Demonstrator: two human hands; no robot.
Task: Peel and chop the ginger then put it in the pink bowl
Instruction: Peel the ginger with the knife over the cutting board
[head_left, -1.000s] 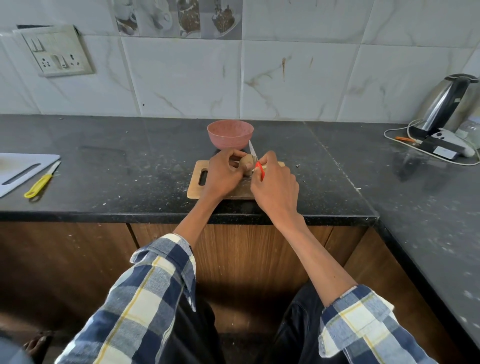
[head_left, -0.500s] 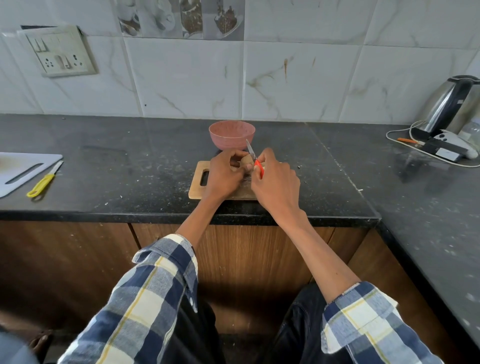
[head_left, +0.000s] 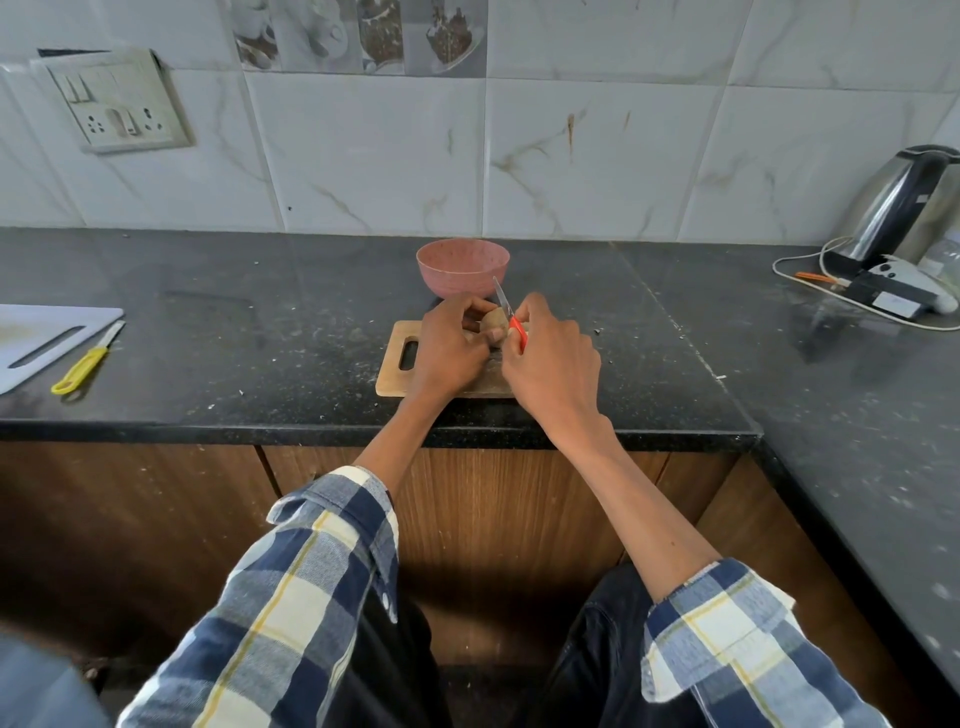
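A dark counter (head_left: 260, 338) fills the middle of the frame. At its centre lies a wooden board (head_left: 395, 374), with the pink bowl (head_left: 462, 266) just behind it. Above the board, the left hand (head_left: 449, 345) curls its fingers round the ginger (head_left: 493, 325), and the right hand (head_left: 553, 364) grips a red-handled knife (head_left: 511, 319), blade against the ginger.
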